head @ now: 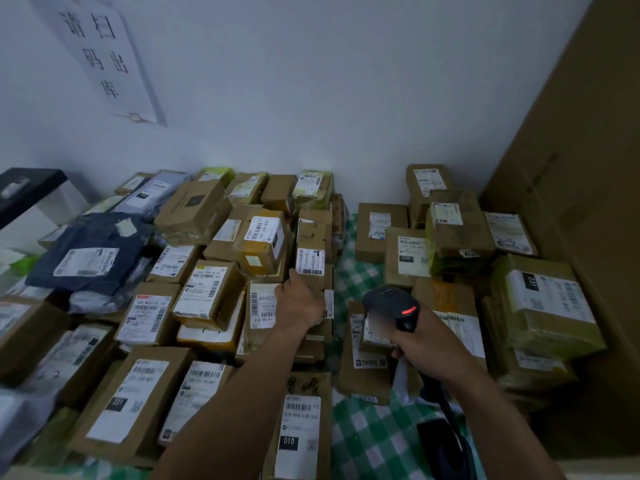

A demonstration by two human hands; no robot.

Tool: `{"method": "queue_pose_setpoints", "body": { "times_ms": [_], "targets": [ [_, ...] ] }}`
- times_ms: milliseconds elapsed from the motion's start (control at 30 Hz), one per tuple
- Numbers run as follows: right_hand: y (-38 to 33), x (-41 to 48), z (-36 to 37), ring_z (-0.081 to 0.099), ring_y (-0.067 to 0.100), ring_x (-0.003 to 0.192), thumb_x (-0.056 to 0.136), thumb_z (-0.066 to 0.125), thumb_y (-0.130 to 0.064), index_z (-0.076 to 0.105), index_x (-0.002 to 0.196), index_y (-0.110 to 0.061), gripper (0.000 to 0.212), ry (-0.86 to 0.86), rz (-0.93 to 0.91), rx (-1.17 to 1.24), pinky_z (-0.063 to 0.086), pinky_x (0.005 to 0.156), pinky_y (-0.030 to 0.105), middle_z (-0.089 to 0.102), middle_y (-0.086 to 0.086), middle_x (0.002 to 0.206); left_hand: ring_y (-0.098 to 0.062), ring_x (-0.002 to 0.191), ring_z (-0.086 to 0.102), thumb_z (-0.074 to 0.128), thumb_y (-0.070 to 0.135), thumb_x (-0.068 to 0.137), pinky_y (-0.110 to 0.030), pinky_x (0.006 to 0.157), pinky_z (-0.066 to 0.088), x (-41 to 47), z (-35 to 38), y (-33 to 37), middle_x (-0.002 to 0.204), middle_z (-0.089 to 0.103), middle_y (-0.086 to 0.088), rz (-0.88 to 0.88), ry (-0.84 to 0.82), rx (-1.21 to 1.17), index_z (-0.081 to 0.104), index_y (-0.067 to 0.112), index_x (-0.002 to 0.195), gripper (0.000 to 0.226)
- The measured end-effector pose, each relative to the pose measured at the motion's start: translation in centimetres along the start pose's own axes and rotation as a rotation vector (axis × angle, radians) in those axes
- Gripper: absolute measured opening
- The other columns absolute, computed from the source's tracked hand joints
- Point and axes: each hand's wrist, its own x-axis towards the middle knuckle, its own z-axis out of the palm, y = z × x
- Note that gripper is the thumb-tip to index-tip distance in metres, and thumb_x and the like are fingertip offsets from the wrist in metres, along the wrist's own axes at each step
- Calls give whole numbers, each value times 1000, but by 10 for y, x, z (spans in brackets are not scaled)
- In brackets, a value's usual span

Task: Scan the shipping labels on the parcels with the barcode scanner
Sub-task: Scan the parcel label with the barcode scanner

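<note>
Gripping the scanner [391, 306], the right hand [419, 344] aims at a tall box [311, 233] in the pile [207, 296]. The left hand [301, 301] touches it, fingers hidden, so I cannot tell its grip. A bump could tip it, and the beam would miss the label [310, 261].

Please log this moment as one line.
left hand: touches upright parcel | right hand: grips barcode scanner | scanner light: red

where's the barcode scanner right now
In the head view the barcode scanner sits right of centre, gripped by the right hand, over the green checked cloth between the parcels, just right of the left hand.
</note>
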Motion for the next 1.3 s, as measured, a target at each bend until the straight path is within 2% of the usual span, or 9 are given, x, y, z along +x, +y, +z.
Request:
{"method": "queue_pose_setpoints", "body": {
  "times_ms": [133,367,467,600,700,833,1000,1133,1300],
  "targets": [
    [0,5,3,70,9,62,96,73,-38,56,133,-37,41,0,11,-27,48,60,25,75,-8,91,-37,146,27,69,42,92,-48,119,28,-9,4,-4,155,40,-16,37,12,88,21,3,157,89],
    [2,10,5,68,7,61,97,71,-40,57,136,-32,43,-20,31,0,48,58,22,71,-7,88,-20,95,66,68,36,90,-38,80,58,-14,-8,-6,104,70,1,83,112,-40,60,25,108,23],
    [-1,10,5,69,4,62,96,71,-42,57,138,-31,45,4,21,25,48,56,18,69,-8,88,-10,94,61,80,21,85,-23,73,50,-31,-23,1,102,64,12,35,74,-393,55,30,111,37],
    [-9,10,7,73,4,95,94,72,-46,52,142,-41,52,38,-42,93,56,79,31,71,-16,116,-23,110,70,89,12,74,-50,99,56,-59,-30,1,116,75,2,-71,-166,-965,61,26,130,64],
    [-18,2,13,63,-10,105,94,73,-41,49,144,-41,55,4,-113,151,55,75,16,63,-21,130,-28,111,72,89,6,71,-53,101,54,-81,-22,6,118,75,-4,-10,-333,-1089,63,25,131,68],
    [-20,-8,14,62,-10,110,92,75,-40,52,143,-40,56,82,-155,212,54,94,26,66,-21,128,-28,112,71,98,12,58,-46,93,59,-96,-9,11,131,64,-13,8,-352,-1136,60,19,127,79],
    [-19,-15,-3,65,-3,109,90,76,-44,55,140,-44,54,63,-137,196,59,89,35,68,-23,124,-27,116,70,90,13,70,-43,97,56,-99,-17,11,127,71,-14,61,-466,-1106,52,35,139,82],
    [-17,-23,-10,70,3,102,94,74,-38,57,137,-40,47,66,-140,187,57,72,25,71,-16,122,-12,122,62,95,21,70,-43,101,55,-88,-31,10,134,65,9,174,-231,-796,42,53,148,99],
    [-28,-32,-16,76,10,79,98,71,-34,59,133,-37,38,18,-125,132,54,67,26,76,-14,109,8,119,59,90,9,76,-27,101,53,-67,-26,17,127,64,29,377,-41,-605,37,47,151,100]
  ]
}}
